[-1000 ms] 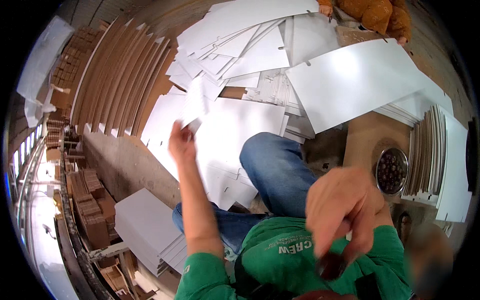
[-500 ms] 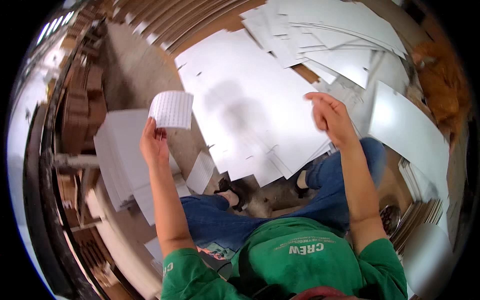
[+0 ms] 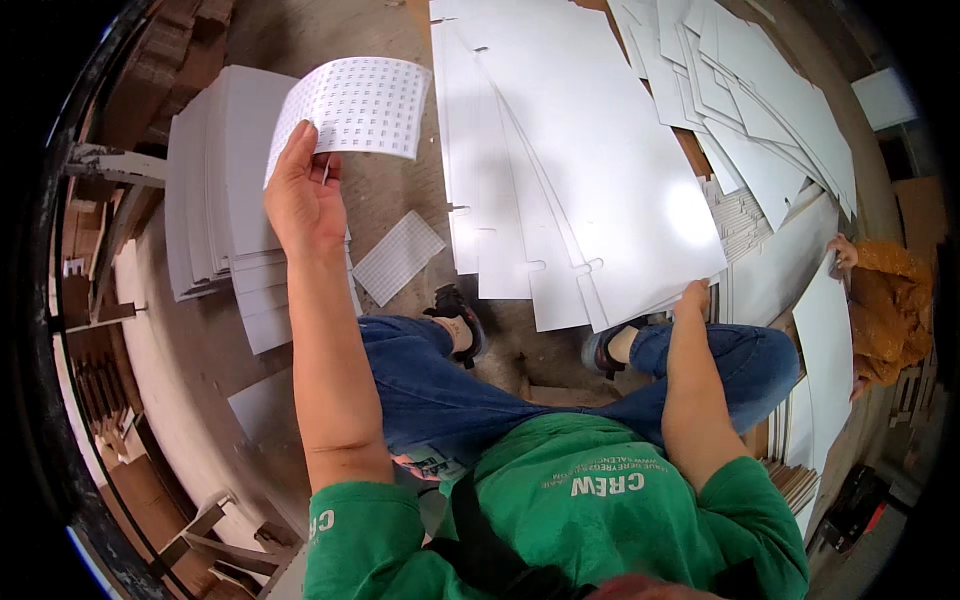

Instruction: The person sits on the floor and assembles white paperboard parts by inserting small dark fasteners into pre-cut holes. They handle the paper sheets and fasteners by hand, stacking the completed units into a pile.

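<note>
My left hand [image 3: 308,195] is closed on the edge of a curved white sheet of small printed labels [image 3: 360,105], thumb on its face. In front of me lies a fanned stack of flat white cardboard sheets [image 3: 610,160] with notched edges. At the near right corner of this stack, my right hand [image 3: 692,298] has its fingers closed on the edge of a white cardboard sheet; the fingertips are partly hidden. A second label sheet [image 3: 400,257] lies on the floor by my left foot.
Stacked white boards [image 3: 250,170] stand at my left, beside a dark metal rail [image 3: 70,190]. More white sheets [image 3: 745,100] lie scattered at the far right. A co-worker in a brown-orange sleeve [image 3: 890,300] holds a white board [image 3: 825,350] at the right edge.
My right hand has come down from above the stack to its near right corner. The label sheet in my left hand has been raised. Several upper cardboard sheets now lie fanned out.
</note>
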The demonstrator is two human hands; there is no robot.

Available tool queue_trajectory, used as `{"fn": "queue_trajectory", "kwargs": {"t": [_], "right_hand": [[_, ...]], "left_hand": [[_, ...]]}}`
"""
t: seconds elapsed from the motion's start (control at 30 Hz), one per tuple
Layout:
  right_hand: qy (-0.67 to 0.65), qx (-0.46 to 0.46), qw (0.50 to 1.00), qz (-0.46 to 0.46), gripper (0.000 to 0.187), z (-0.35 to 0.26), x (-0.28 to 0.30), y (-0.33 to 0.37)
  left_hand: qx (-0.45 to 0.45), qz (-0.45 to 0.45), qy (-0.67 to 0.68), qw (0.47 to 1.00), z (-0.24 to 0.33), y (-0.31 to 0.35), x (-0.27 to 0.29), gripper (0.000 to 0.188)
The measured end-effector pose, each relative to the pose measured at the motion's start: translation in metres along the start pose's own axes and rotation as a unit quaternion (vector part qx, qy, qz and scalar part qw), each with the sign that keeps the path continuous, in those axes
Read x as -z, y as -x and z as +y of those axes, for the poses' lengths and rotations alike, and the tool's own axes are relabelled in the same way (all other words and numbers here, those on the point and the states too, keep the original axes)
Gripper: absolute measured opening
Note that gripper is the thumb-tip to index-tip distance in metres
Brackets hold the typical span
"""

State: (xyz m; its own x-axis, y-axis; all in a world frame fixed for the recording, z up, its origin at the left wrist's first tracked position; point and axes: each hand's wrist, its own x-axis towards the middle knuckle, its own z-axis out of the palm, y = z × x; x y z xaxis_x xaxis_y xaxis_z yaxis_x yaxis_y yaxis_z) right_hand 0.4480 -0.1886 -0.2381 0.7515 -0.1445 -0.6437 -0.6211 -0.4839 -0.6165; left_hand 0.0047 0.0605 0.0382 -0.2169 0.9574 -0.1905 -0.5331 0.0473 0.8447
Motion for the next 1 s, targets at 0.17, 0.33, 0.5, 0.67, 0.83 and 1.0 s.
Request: {"fn": "queue_trajectory", "kwargs": {"t": [0.17,0.33,0.5,0.67,0.83,1.0], "right_hand": [[-0.175,0.034,0.979,-0.100,0.066,-0.005,0.007,-0.014],[-0.159,0.018,0.976,-0.149,0.061,0.014,0.005,0.002],[-0.124,-0.091,0.975,-0.159,0.063,0.055,-0.009,0.037],[-0.032,-0.095,0.968,-0.231,0.064,0.052,-0.011,0.089],[0.304,0.040,0.932,-0.196,0.061,0.025,0.001,0.095],[0.181,0.196,0.928,-0.259,0.048,-0.014,-0.005,0.086]], "left_hand": [[0.010,0.000,0.023,1.000,-0.002,-0.007,0.008,0.030],[0.001,0.010,0.026,1.000,-0.002,-0.004,0.000,0.027],[0.011,-0.026,0.010,1.000,-0.018,0.001,-0.022,0.027],[0.021,-0.028,-0.009,0.999,-0.035,-0.006,-0.033,0.028],[0.061,-0.073,-0.102,0.990,-0.047,0.015,-0.043,0.027],[0.132,-0.193,-0.161,0.959,-0.056,0.053,-0.059,0.026]]}}
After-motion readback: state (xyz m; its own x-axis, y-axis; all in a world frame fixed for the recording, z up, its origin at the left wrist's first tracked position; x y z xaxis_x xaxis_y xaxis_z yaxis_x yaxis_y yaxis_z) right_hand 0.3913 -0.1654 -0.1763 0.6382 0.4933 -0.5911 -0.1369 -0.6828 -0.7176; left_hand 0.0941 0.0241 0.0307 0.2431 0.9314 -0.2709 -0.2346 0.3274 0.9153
